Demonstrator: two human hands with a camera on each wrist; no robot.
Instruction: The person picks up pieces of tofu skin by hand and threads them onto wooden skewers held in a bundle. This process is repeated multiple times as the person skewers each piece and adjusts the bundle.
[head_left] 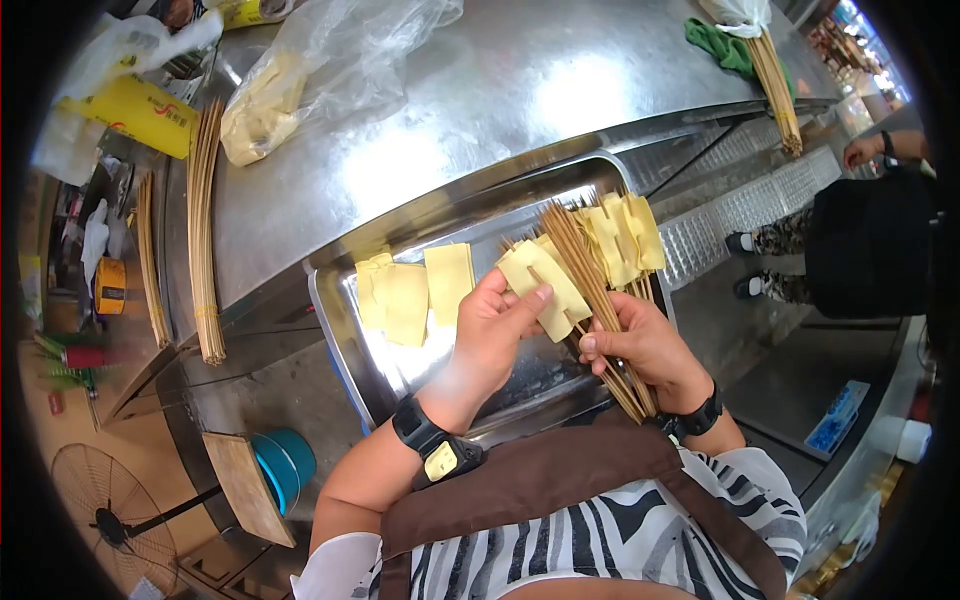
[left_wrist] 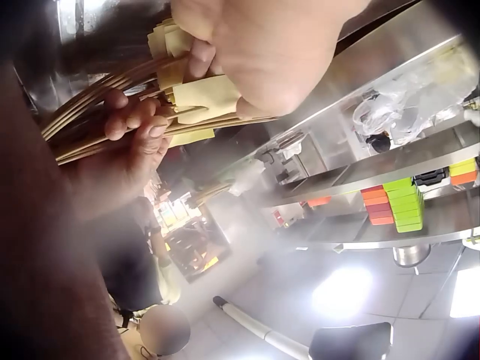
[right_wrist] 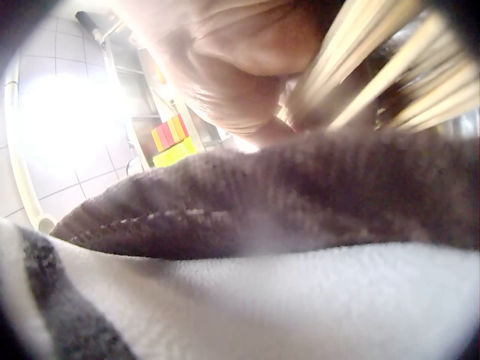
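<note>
The left hand (head_left: pixel 487 340) pinches a pale yellow sheet (head_left: pixel 562 302) threaded on a skewer (head_left: pixel 579 328); the right hand (head_left: pixel 650 345), just beside it, grips a bundle of skewers (head_left: pixel 577 245). Both are above a metal tray (head_left: pixel 338 340), whose near-left rim lies past stacked sheets (head_left: pixel 405 305) left of the left hand. The counter (head_left: pixel 480 130) edge crosses ahead of both hands. Far left of them, a yellow packet (head_left: pixel 140 112) bears a red logo and writing too small to read.

Left fingers (head_left: pixel 527 309) pinch sheet (head_left: pixel 562 288); right fingers (head_left: pixel 607 343), skewers (head_left: pixel 583 255).

Commercial-looking kitchen (steel counter (head_left: pixel 480 130), metal tray (head_left: pixel 490 236))
</note>
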